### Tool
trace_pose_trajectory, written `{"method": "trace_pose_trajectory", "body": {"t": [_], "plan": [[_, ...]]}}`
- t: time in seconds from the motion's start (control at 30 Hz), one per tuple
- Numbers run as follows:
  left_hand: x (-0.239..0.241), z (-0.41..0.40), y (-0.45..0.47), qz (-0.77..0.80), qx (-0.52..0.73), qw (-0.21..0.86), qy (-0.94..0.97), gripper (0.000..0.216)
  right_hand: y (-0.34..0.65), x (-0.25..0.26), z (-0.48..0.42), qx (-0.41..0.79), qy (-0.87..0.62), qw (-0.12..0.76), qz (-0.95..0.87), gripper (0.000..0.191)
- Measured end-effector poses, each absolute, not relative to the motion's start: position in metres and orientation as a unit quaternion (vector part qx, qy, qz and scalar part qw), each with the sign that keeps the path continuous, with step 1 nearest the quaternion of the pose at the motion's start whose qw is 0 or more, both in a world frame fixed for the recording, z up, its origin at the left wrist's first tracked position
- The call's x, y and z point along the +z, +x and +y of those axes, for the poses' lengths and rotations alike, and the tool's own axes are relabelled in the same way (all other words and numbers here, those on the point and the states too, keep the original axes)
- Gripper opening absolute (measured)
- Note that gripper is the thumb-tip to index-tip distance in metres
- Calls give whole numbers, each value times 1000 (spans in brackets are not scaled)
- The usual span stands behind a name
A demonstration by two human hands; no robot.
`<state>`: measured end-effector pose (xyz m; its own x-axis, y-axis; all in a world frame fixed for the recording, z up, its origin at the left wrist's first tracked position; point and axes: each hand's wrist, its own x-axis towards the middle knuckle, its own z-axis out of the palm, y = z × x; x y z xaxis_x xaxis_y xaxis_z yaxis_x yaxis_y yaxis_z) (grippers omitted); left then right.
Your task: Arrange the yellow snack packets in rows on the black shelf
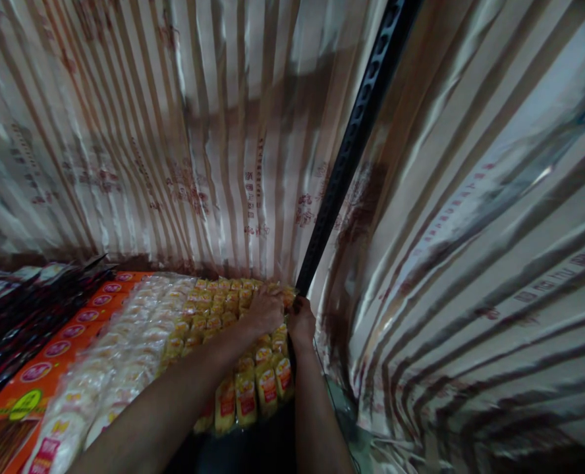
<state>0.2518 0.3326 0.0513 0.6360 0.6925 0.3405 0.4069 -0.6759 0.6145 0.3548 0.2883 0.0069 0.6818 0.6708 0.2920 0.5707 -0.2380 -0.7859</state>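
Rows of small yellow snack packs point(246, 395) in clear wrappers with red and white labels fill the right end of a shelf. My left hand point(267, 311) reaches over the back rows, its fingers curled down on a yellow pack point(287, 294) at the far right corner. Close beside it, at the foot of a dark slotted post point(339, 174), my right hand point(301, 322) is closed. Its fingertips are turned away, and what they hold cannot be made out. Dim light and blur hide the fine detail of both hands.
White-wrapped packs point(119, 355) lie left of the yellow ones, then orange boxes point(58, 349) and dark shiny packets point(20, 329). A striped, printed plastic sheet point(223, 145) hangs behind the shelf and continues right of the post.
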Motion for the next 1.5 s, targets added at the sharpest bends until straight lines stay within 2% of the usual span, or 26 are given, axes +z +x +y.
{"method": "trace_pose_trajectory", "body": {"t": [0.2, 0.47, 0.57, 0.8, 1.07, 1.3, 1.5], "plan": [[61, 331, 250, 299, 237, 205, 901, 28, 358, -1, 293, 59, -774, 454, -437, 39], [69, 322, 242, 310, 256, 175, 899, 30, 352, 2, 287, 43, -761, 520, -386, 39], [74, 318, 239, 325, 248, 165, 898, 31, 352, 1, 286, 49, -763, 507, -398, 40], [79, 310, 232, 337, 261, 183, 886, 30, 358, -4, 288, 71, -753, 488, -436, 43], [88, 295, 225, 312, 332, 210, 865, 31, 358, 12, 281, 108, -752, 516, -396, 42], [92, 267, 217, 333, 286, 216, 872, 36, 349, 26, 255, 116, -762, 527, -358, 41], [86, 212, 200, 311, 319, 258, 858, 36, 318, 44, 205, 70, -725, 601, -329, 42]]}}
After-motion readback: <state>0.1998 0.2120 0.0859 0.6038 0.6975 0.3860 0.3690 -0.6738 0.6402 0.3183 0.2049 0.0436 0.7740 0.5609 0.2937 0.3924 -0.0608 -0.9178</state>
